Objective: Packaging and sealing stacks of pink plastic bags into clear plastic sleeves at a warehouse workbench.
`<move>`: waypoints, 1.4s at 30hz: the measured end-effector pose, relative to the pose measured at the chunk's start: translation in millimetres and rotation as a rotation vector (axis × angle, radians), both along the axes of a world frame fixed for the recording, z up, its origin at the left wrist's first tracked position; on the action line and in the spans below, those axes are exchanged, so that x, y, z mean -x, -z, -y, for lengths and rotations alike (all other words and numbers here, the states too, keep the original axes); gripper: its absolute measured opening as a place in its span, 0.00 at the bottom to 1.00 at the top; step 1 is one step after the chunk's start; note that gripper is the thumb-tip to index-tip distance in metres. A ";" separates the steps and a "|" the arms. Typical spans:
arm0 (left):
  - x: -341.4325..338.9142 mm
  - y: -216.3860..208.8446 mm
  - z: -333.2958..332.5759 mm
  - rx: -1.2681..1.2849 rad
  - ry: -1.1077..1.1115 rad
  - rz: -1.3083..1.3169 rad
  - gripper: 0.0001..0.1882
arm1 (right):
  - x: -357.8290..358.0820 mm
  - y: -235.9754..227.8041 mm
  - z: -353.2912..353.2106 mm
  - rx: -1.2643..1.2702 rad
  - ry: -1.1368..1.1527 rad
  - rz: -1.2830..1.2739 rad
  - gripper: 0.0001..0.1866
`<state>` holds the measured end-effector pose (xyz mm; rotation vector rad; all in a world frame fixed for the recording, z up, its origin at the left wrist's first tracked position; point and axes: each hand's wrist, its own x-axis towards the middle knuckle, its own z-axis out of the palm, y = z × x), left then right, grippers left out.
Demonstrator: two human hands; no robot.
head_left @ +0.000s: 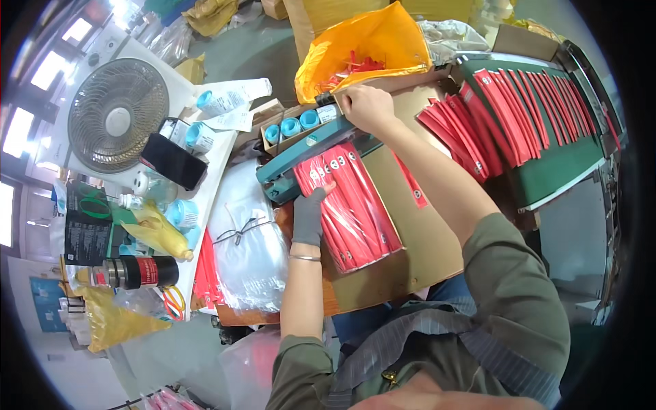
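My left hand (pixel 309 215), in a grey fingerless glove, grips the left edge of a clear plastic bag of flat red strips (pixel 352 212). Its thumb lies on top; the other fingers are hidden below. The bag's far end meets a teal bag sealer (pixel 301 152) with a long bar. My bare right hand (pixel 369 109) is closed in a fist at the right end of that bar, pressing on it; its fingertips are hidden. Under both lies a brown cardboard sheet (pixel 427 249). One loose red strip (pixel 411 181) lies beneath my right forearm.
Stacked clear bags (pixel 247 246) lie left of the sealer. Rows of red strips (pixel 509 116) rest on a green conveyor belt (pixel 550 174) at right. An orange bag (pixel 369 44) stands behind. The left table holds a fan (pixel 117 116), phone (pixel 172 161), blue label rolls (pixel 183 214) and dark flask (pixel 147 272).
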<state>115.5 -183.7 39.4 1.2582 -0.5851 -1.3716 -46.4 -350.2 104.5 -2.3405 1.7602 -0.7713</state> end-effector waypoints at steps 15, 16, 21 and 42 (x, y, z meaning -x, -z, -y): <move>-160.5 -33.0 118.5 -0.268 0.007 1.627 0.23 | 7.4 4.5 -29.3 -0.062 0.011 0.424 0.24; -171.5 -27.9 123.4 -0.388 0.095 1.708 0.23 | 5.3 14.2 -43.8 -0.001 0.037 0.708 0.32; -143.3 -58.0 90.8 0.077 -0.201 1.728 0.14 | 30.2 76.8 -189.4 -0.173 -0.325 0.296 0.38; 107.6 -92.7 -184.8 1.108 -0.043 1.460 0.08 | 84.6 -73.8 -272.5 -0.563 -0.273 1.213 0.10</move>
